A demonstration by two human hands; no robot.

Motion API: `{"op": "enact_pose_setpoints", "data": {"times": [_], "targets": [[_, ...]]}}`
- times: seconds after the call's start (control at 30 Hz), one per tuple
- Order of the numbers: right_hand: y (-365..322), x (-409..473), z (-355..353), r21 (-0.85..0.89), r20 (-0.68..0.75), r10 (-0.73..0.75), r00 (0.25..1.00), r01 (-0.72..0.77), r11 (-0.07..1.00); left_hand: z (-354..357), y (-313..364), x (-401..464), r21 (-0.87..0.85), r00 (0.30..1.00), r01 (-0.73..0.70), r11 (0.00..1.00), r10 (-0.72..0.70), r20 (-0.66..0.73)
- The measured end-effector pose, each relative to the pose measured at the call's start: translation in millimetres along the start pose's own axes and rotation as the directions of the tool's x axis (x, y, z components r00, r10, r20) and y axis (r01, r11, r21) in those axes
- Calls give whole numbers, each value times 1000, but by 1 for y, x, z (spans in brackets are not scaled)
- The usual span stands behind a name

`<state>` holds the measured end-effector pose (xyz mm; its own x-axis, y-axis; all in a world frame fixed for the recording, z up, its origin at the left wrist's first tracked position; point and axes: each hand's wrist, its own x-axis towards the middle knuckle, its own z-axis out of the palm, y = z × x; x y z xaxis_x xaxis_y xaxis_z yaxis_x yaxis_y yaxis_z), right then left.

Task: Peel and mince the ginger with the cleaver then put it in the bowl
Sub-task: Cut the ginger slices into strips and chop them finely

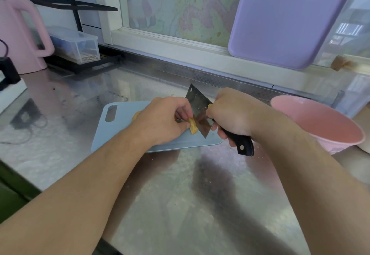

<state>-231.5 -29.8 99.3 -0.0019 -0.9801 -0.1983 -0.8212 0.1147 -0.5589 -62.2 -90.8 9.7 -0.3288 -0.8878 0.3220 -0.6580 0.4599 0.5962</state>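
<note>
head | left hand (163, 119) pinches ginger (192, 127) over cutting board (120, 132) on bench | right hand (232, 114) grips cleaver (199, 112) by handle, blade against ginger | ginger judged light, firm, knobbly, slippery once peeled; hold far end, fingers off edge | bowl (320, 123) right, near

A small yellow-tan piece of ginger (192, 127) sits pinched above the near right part of the pale blue plastic cutting board. The steel cleaver with black riveted handle (200, 112) touches it, blade tilted. The empty pink round bowl (320, 122) stands at the worktop's right edge.
</note>
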Motion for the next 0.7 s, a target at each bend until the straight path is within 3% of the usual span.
{"op": "enact_pose_setpoints", "data": {"times": [0.7], "targets": [[6, 11, 11, -58, 5, -57, 998, 57, 997, 0, -3, 2, -12, 1000, 1, 1000, -1, 5]]}}
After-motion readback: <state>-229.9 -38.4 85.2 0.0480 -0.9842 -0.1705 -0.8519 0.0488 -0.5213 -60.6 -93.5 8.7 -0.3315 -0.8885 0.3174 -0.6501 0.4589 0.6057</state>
